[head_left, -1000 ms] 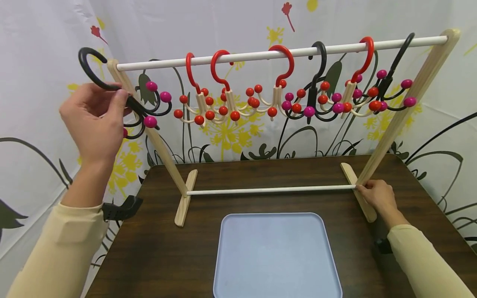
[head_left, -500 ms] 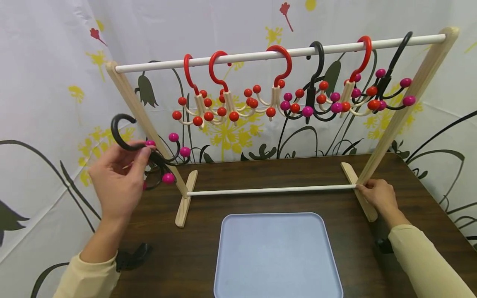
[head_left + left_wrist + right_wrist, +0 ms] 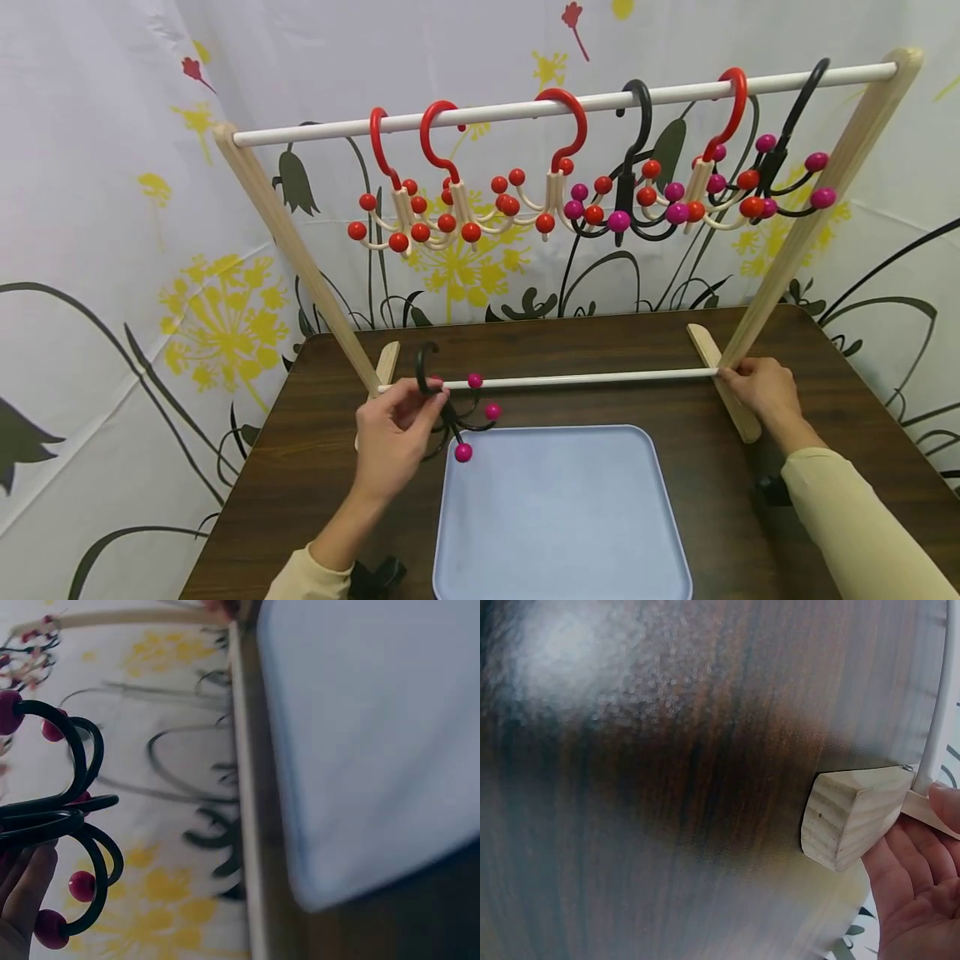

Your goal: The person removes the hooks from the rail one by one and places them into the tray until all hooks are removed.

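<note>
My left hand (image 3: 393,433) pinches a black hook hanger (image 3: 451,417) by its stem, between thumb and fingers. The hanger's curled arms end in magenta balls, and it is held tilted above the left back corner of a pale blue tray (image 3: 562,517). In the left wrist view, the hanger's arms (image 3: 73,754) fan out beyond the fingertips. A wooden rack (image 3: 300,258) with white bars stands behind the tray. My right hand (image 3: 765,390) grips the foot of its right post, thumb by the lower bar; the right wrist view shows fingers wrapping behind the wood (image 3: 855,810).
Several similar hangers hang from the rack's top bar (image 3: 510,113), some with red hooks (image 3: 566,125) and red balls, others black (image 3: 641,117) with magenta balls. A dark wooden table (image 3: 300,483) bears everything. Behind it hangs a flower-patterned curtain (image 3: 112,125).
My left hand has brought the black hanger from beside the rack's upper left end down and rightward to the tray's back corner. The right hand keeps its hold on the rack.
</note>
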Demonstrator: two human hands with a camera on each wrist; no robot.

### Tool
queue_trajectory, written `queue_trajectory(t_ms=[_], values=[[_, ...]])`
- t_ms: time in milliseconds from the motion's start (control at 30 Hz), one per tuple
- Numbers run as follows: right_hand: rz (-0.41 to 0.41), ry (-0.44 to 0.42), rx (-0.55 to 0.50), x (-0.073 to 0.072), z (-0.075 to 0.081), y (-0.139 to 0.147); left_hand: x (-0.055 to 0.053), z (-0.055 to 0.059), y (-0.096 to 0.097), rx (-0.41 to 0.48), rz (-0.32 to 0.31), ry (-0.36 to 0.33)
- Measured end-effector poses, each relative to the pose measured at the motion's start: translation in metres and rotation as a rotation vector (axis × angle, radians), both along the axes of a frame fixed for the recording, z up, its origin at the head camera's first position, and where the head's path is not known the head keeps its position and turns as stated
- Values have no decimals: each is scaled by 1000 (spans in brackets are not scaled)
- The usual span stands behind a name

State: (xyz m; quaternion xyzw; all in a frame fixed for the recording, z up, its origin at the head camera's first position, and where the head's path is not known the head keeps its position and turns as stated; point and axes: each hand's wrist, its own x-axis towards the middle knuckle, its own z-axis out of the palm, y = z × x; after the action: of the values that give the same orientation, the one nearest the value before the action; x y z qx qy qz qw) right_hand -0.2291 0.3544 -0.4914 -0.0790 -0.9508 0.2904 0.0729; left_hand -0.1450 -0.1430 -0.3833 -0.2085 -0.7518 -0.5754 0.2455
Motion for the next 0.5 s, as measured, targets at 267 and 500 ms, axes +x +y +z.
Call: queue_trajectory(t_ms=[267,500], values=[[-9,0,3,0,-2,1,-8,-58,42,-80,-80,-182],[-13,-1,0,0,0,0,-9,-73,79,-263,-136,-263]])
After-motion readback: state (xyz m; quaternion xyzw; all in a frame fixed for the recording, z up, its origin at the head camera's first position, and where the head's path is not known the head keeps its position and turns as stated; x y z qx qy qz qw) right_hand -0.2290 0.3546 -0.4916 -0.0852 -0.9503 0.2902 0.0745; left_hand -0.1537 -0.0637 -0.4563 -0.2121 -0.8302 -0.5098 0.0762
